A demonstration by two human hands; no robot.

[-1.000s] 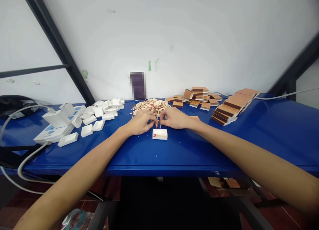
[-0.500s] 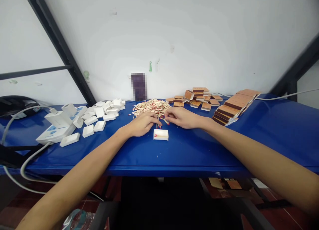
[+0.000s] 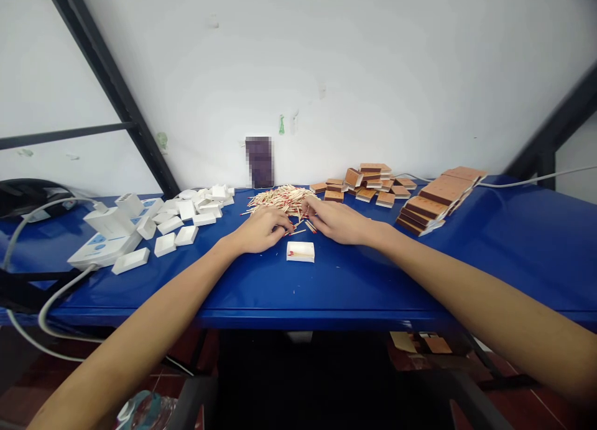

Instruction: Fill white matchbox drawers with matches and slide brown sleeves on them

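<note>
A heap of red-tipped matches [image 3: 284, 198] lies on the blue table, with several loose ones spread at its near side. My left hand [image 3: 265, 229] rests at the front left of the heap, fingers curled in on a few matches at the fingertips. From the other side my right hand [image 3: 338, 222] reaches into the heap's right edge. Its fingers are bent and stand apart from the thumb, just above some loose matches [image 3: 310, 227]. Closer to me, a white matchbox tray [image 3: 301, 259] holds a few matches.
White matchbox trays [image 3: 186, 235] are scattered at the left beside a power strip [image 3: 105, 250] with white plugs. Brown matchbox sleeves [image 3: 373, 182] lie at the back right, with a stepped stack [image 3: 433, 197] farther right. A blurred dark rectangle [image 3: 260, 163] leans against the wall.
My right hand has moved up and leftward into the heap, its fingers spreading. My left hand has shifted slightly left, and the loose matches between the hands lie differently.
</note>
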